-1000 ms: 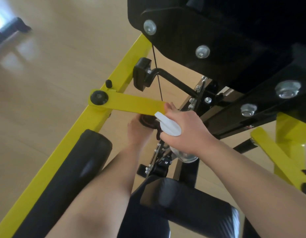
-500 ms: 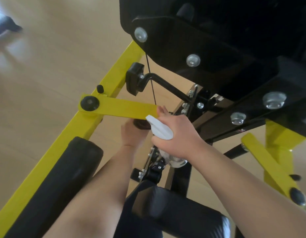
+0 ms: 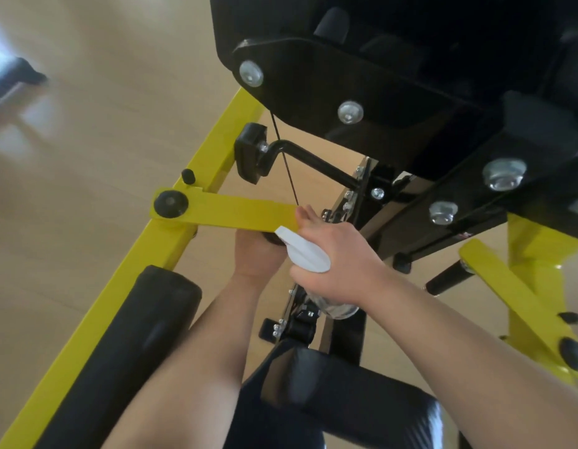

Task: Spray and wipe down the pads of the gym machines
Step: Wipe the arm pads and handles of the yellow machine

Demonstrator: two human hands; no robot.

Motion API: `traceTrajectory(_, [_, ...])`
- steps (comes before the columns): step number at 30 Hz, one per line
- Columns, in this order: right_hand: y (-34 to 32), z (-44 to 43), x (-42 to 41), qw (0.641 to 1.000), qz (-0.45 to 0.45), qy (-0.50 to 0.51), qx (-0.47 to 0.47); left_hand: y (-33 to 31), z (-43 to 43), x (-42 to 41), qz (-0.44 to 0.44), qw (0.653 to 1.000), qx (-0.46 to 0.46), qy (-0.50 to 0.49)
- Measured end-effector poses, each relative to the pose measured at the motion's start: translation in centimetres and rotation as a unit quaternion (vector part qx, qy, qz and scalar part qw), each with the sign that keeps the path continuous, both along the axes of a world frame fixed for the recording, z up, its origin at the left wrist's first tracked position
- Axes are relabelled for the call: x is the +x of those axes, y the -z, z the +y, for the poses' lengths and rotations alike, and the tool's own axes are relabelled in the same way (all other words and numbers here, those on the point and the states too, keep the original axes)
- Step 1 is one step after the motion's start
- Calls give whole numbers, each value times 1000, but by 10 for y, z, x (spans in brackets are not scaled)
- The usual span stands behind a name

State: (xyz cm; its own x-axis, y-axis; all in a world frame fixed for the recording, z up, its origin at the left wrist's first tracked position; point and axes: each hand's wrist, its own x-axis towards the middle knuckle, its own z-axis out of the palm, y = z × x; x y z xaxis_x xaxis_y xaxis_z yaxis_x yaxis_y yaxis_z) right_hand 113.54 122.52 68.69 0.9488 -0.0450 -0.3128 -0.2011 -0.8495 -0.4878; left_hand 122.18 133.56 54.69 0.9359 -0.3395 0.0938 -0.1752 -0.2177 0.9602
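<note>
Right hand (image 3: 339, 264) grips spray bottle (image 3: 305, 252); left hand (image 3: 253, 254) under yellow bar (image 3: 236, 210), grip unclear. Wooden floor (image 3: 103, 124).

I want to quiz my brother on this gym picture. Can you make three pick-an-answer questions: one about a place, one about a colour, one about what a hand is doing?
1. Where is the left hand?
A. Reaching under the yellow bar.
B. In a pocket.
C. On a knee.

2. What colour is the top of the spray bottle?
A. Red.
B. Green.
C. White.

3. What is the right hand doing?
A. Hanging empty.
B. Gripping the spray bottle.
C. Waving.

Answers:
1 A, its fingers vanish beneath the bar.
2 C, the top pokes out white beside the hand.
3 B, it is closed round the bottle.
</note>
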Motion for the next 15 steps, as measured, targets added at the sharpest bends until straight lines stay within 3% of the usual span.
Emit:
traceTrajectory(3, [0, 1, -1, 1000, 14, 1, 10, 18, 4, -5, 114, 980, 141, -83])
traceTrajectory(9, [4, -5, -7, 989, 13, 103, 105, 11, 9, -2, 229, 937, 262, -34])
traceTrajectory(11, [8, -4, -12, 984, 11, 128, 125, 7, 15, -6, 335, 913, 223, -58])
traceTrajectory(13, [8, -5, -20, 980, -19, 146, 135, -3, 21, -20, 497, 856, 121, -75])
traceTrajectory(15, [2, -7, -34, 969, -68, 169, 168, -14, 28, -40, 583, 810, 59, -25])
